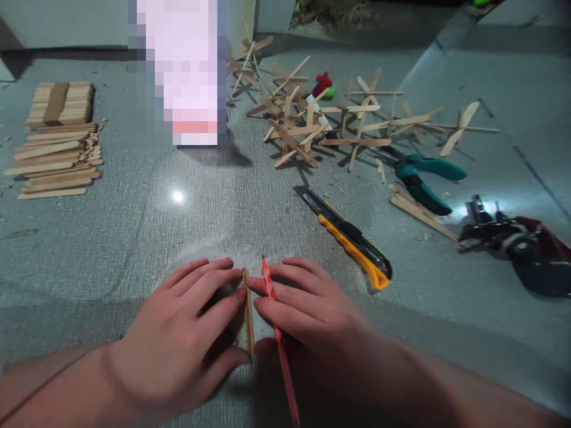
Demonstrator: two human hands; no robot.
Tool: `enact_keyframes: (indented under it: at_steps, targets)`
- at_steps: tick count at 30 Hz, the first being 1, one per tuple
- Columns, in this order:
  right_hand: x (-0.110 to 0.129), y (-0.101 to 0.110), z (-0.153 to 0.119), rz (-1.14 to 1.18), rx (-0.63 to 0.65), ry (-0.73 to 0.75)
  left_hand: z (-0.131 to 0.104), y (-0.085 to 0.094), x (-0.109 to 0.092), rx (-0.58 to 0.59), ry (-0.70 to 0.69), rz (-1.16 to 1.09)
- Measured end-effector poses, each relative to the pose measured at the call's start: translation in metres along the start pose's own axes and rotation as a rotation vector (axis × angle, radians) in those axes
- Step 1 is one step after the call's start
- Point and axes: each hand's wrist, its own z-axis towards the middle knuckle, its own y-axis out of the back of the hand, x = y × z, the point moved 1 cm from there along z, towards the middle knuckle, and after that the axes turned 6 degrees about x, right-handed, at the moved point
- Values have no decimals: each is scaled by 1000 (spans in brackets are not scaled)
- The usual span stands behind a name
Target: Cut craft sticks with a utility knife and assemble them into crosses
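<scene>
A short bundle of wooden craft sticks [248, 321] stands close to upright in the picture, near the front of the grey textured floor. My left hand [182, 327] grips its left side with fingertips and thumb. From the right, my right hand [307, 309] has its fingertips at the same sticks, with the thumb mostly hidden. An orange-red pencil [279, 339] is held between that hand's fingers, its tip pointing away from me. Just beyond the right hand lies a yellow and black utility knife [345, 235].
Stacked craft sticks [60, 160] lie far left, beside a banded bundle [60, 104]. Star-like crossed-stick pieces [297, 139] spread across the back. Green-handled pliers [422, 178], loose sticks [422, 214] and a dark metal tool [513, 244] lie right. A pixelated area hides the back centre.
</scene>
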Motion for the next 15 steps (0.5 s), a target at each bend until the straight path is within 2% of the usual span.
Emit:
enact_keyframes:
  at_steps: [15]
  targets:
    - [0,0,-1,-13,-10,5,1,-2,2,-23,-49,19]
